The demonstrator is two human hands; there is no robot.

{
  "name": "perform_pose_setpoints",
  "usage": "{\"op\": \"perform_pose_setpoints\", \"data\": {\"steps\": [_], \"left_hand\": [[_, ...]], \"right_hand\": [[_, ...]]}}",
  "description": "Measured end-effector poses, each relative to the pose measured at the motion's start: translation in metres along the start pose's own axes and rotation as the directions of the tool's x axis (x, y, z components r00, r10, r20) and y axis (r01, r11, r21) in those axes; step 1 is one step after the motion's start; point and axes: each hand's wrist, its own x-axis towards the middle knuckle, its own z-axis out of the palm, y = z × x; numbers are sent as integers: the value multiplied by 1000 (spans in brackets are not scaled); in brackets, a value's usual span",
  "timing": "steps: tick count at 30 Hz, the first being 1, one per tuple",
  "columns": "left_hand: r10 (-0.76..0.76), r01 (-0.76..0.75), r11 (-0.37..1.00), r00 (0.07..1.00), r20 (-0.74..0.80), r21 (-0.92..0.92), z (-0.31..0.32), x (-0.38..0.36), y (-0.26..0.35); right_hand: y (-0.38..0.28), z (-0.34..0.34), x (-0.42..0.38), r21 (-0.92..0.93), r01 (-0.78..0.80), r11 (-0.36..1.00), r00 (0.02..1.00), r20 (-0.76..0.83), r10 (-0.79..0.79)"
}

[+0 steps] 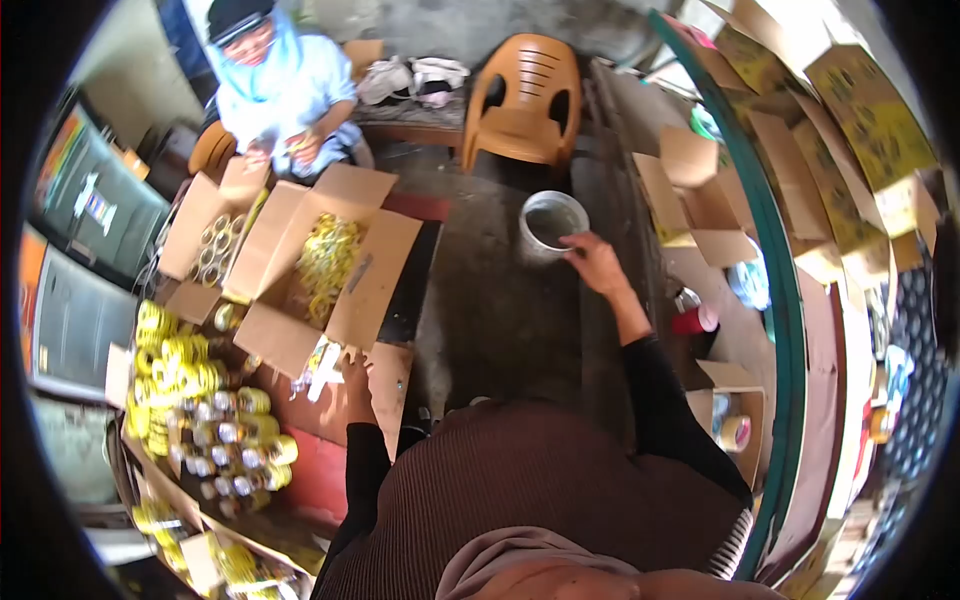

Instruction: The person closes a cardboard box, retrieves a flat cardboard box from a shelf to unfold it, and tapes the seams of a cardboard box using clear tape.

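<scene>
My right hand (595, 262) is closed on the rim of a white bucket (535, 245), fingers over its near right edge. The bucket is held over the dark floor; its inside looks grey. At the table's edge, my left hand (356, 375) rests low with its fingers apart, beside a white packet (324, 372) and just below a flap of an open cardboard box (375, 275). Inside that box lies a heap of yellow ring-like pieces (328, 262).
Another person (285, 100) sits across the table, hands before them. A second box (200, 225) holds clear round pieces. Yellow-capped bottles (235, 440) crowd the left. An orange chair (525, 105) stands ahead. Cartons (700, 195) and a green shelf post (775, 200) line the right.
</scene>
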Motion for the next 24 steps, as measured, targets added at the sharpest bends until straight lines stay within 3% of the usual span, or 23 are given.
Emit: {"op": "perform_pose_setpoints", "data": {"steps": [1, 3, 5, 6, 8, 11, 12, 14, 15, 18, 19, 21, 23, 24], "left_hand": [[8, -9, 1000, 999, 34, 14, 4, -2, 3], [101, -90, 986, 993, 68, -142, 7, -10, 14], [97, -81, 984, 991, 95, -158, 7, -13, 15], [84, -67, 980, 993, 87, -189, 8, -13, 14], [116, -96, 979, 988, 102, -180, 8, -10, 11], [157, -139, 983, 975, 159, -121, 7, -9, 7], [164, -146, 983, 970, 180, -109, 6, -8, 7], [122, -110, 991, 980, 159, -83, 7, -10, 13], [111, -103, 993, 982, 152, -64, 8, -9, 15], [93, -84, 995, 983, 159, -61, 14, -17, 25], [95, -86, 994, 983, 156, -65, 17, -15, 24], [-31, 41, 992, 996, 84, -119, 17, -12, 22], [-48, 55, 990, 997, 58, -128, 21, -13, 21], [-53, 52, 988, 999, -4, -146, 26, -18, 23]], "right_hand": [[-8, -33, -8, -55, -38, 998, 998, -47, 35], [-24, -91, -23, -163, -26, 986, 984, -176, -3], [-52, -147, -36, -233, -163, 959, 954, -284, 94], [-42, -174, -41, -372, -90, 924, 948, -317, -35], [-74, -228, -48, -470, -168, 866, 886, -458, -77], [-105, -312, -49, -655, -253, 712, 762, -589, -270], [-94, -353, -50, -778, -185, 600, 752, -505, -423], [-112, -406, -46, -733, -370, 571, 652, -643, -402], [-101, -447, -42, -795, -353, 494, 616, -595, -516], [-99, -539, -27, -835, -515, 193, 594, -511, -621], [-85, -576, -21, -874, -433, 220, 569, -454, -685], [-108, -565, -1, -724, -608, 326, 557, -682, -475], [-74, -602, 14, -558, -826, -83, 528, -713, -460], [-84, -598, 24, -515, -850, -110, 525, -812, -255]]}}
